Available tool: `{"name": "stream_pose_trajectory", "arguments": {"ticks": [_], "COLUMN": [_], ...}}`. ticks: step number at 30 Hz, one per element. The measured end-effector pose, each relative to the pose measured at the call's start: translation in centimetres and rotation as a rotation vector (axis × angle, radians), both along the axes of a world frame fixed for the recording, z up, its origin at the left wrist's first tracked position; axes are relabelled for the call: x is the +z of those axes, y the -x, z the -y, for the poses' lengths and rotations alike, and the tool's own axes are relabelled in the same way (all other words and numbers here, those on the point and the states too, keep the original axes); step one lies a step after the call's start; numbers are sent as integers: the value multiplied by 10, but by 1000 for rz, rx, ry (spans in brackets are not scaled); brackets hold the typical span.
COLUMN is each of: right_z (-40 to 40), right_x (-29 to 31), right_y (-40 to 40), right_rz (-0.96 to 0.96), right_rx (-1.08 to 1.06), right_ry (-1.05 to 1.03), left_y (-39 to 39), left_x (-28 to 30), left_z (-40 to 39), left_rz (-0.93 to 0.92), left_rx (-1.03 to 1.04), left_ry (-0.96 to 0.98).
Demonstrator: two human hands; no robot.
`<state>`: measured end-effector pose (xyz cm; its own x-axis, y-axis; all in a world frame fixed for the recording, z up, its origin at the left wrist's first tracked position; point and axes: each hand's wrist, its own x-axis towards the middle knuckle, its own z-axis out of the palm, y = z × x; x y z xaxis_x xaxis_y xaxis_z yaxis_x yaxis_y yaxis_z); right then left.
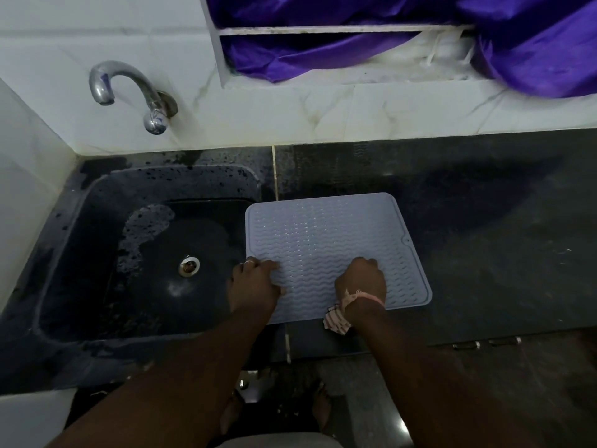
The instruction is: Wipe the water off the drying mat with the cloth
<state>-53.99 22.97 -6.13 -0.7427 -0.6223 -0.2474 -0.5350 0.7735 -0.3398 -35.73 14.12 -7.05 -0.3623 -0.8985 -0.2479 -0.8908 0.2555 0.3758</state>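
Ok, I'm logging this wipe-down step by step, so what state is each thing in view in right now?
drying mat: flat on the counter, left edge over the sink rim
cloth: bunched under the right hand, end sticking out at the wrist
right hand: curled on the cloth, pressing the mat
left hand: fingers on the mat's left edge
faucet: no water running
sink: wet, drain open

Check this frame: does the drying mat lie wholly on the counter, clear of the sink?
No: the drying mat's left edge overhangs the sink basin beside the counter.
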Motion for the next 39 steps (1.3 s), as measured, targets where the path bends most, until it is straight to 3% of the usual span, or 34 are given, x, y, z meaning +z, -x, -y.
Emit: {"name": "stream_pose_trajectory", "arguments": {"ticks": [3,6,8,12,16,20,23,31,37,39], "right_z": [2,6,11,24,37,47,54,75,89,92], "right_x": [-4,-7,-6,-5,0,-1,-1,-6,-7,-4], "right_y": [-8,-17,-18,-30,-58,-80,-96,-133,-160,-153], "right_rz": [25,-36,-43,-13,34,75,62,77,217,370], "right_rx": [-21,102,144,172,180,203,234,279,297,253], "right_ry": [50,8,5,-14,-2,-2,-8,-12,27,43], "left_y": [-4,-7,-8,-12,-12,-24,-36,-50,-58,-59], "left_x": [-1,-4,-8,-8,-13,-22,-29,-28,-29,-25], "left_z": [3,4,2,1,5,11,17,20,23,24], "left_rz": [-34,-114,-229,-602,-699,-840,-896,-1001,-1003,-963], "left_rx": [15,58,154,404,455,684,805,749,795,780], "left_ry": [-26,-32,-66,-369,-438,-514,-635,-820,-953,-969]}}
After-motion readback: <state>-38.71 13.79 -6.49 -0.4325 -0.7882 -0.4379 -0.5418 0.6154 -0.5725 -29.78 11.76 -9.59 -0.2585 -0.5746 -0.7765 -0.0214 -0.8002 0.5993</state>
